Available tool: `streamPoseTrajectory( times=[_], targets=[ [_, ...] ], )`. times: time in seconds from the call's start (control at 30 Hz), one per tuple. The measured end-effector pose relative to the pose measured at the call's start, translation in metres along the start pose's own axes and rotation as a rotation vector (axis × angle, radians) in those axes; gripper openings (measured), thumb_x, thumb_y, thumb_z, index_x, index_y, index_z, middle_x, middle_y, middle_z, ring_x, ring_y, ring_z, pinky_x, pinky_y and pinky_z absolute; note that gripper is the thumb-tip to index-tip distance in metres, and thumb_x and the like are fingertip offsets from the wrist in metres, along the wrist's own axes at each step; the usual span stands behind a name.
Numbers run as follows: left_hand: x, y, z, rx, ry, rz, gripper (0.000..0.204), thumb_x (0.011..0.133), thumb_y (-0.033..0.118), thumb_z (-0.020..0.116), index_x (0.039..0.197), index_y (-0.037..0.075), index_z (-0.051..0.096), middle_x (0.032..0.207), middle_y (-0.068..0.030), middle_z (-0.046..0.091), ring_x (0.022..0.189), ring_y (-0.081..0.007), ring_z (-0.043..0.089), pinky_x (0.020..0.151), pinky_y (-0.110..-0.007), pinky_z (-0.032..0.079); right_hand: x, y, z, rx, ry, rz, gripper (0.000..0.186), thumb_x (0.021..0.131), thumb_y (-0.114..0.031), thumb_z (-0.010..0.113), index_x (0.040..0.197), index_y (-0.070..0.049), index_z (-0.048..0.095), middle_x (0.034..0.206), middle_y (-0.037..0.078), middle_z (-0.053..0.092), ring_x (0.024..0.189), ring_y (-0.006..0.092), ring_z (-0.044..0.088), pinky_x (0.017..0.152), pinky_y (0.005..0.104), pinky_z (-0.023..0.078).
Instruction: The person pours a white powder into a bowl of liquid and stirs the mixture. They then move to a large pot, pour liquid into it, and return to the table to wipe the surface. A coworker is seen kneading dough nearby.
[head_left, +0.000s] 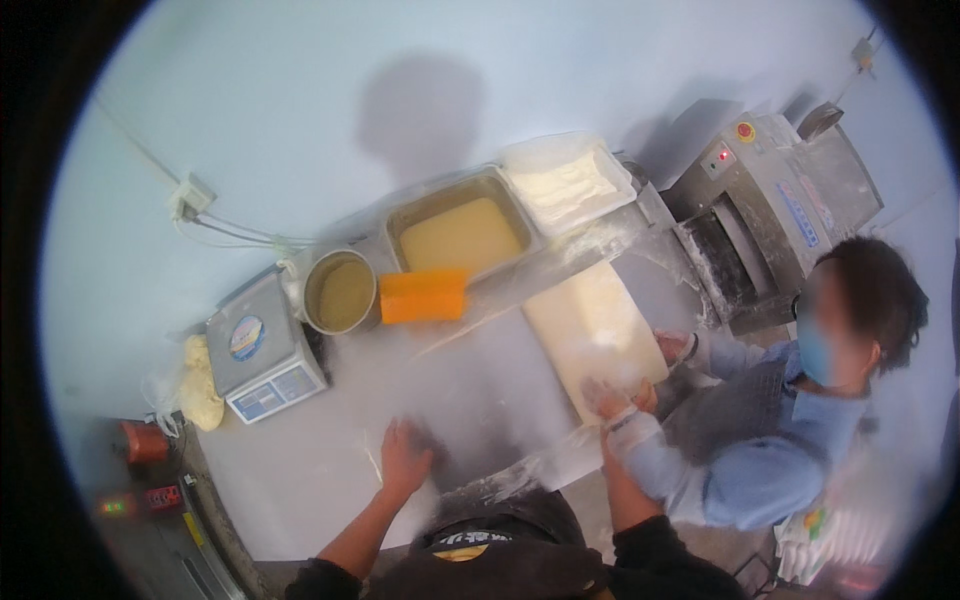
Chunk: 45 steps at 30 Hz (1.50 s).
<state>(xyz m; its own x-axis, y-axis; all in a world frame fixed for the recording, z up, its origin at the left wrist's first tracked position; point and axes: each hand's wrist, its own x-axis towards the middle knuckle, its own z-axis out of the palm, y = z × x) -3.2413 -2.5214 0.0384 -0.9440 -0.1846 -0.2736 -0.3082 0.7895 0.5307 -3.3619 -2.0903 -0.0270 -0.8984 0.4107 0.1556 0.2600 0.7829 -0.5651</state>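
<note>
Everything here is placed from the orange rectangular piece (424,295) on the floured surface (300,470). The pale dough slab (590,330) lies flat to its right, long axis slanting from the far left toward the near right. The left hand (402,462) rests on the surface in front of the orange piece, fingers loosely spread and nothing in its grasp, well apart from the slab, which lies ahead and to its right. The right arm (628,495) is nearer: to the right of the orange piece, it extends to the slab's near end. There a co-worker's gloved hand (605,398) and sleeve (690,480) overlap it, so I cannot tell whether the right hand grips anything. Left of the orange piece stand a round metal pot (342,295) and, farther left, a scale (262,340).
</note>
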Motion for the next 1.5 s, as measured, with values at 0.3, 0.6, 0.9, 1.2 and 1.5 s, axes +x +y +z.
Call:
streamPoseTrajectory(
  times=[0.3, 0.6, 0.9, 1.2, 1.5],
  targets=[
    [0.168, 0.189, 0.096, -0.084, -0.113, 0.369, 0.091, 0.081, 0.029, 0.076, 0.157, 0.003, 0.033, 0.164, -0.0318, 0.022, 0.151, -0.0492, 0.025, 0.122, -0.057, 0.025, 0.113, -0.059, 0.032, -0.150, 0.079, -0.180, 0.065, 0.096, -0.031, 0.064, 0.150, 0.000, 0.045, 0.151, 0.024, 0.046, 0.140, 0.0428, 0.043, 0.119, 0.0501, 0.032],
    [0.221, 0.287, 0.167, 0.121, -0.109, 0.292, 0.107, 0.083, 0.053, 0.073, 0.163, 0.005, 0.021, 0.169, -0.0261, 0.008, 0.157, -0.0472, 0.004, 0.116, -0.077, 0.009, 0.228, -0.077, 0.084, -0.293, -0.186, -0.147, 0.070, 0.099, -0.046, 0.059, 0.154, -0.006, 0.043, 0.148, 0.021, 0.050, 0.135, 0.0375, 0.048, 0.112, 0.0512, 0.035],
    [0.208, 0.252, 0.157, 0.095, -0.141, 0.439, 0.106, 0.084, 0.052, 0.073, 0.163, 0.005, 0.021, 0.170, -0.0228, 0.011, 0.158, -0.0410, 0.007, 0.120, -0.072, 0.010, 0.179, -0.084, 0.060, -0.275, -0.095, -0.146, 0.070, 0.099, -0.040, 0.060, 0.156, -0.003, 0.039, 0.155, 0.023, 0.042, 0.144, 0.0393, 0.039, 0.121, 0.0522, 0.026],
    [0.023, 0.031, 0.076, 0.261, -0.249, 0.381, 0.093, 0.089, 0.045, 0.070, 0.161, 0.004, 0.026, 0.169, -0.0241, 0.015, 0.157, -0.0417, 0.012, 0.125, -0.062, 0.012, 0.026, -0.077, 0.034, -0.244, -0.145, -0.119, 0.071, 0.099, -0.032, 0.061, 0.155, 0.005, 0.036, 0.159, 0.029, 0.035, 0.151, 0.0425, 0.027, 0.125, 0.0556, 0.019],
    [-0.137, -0.133, -0.010, 0.273, 0.004, -0.063, 0.100, 0.085, 0.042, 0.075, 0.160, 0.000, 0.023, 0.166, -0.0291, 0.018, 0.156, -0.0451, 0.012, 0.125, -0.061, 0.009, -0.189, -0.104, 0.012, -0.113, -0.434, -0.457, 0.074, 0.095, -0.029, 0.063, 0.154, 0.006, 0.036, 0.159, 0.031, 0.033, 0.152, 0.0448, 0.026, 0.125, 0.0564, 0.020]
  ],
)
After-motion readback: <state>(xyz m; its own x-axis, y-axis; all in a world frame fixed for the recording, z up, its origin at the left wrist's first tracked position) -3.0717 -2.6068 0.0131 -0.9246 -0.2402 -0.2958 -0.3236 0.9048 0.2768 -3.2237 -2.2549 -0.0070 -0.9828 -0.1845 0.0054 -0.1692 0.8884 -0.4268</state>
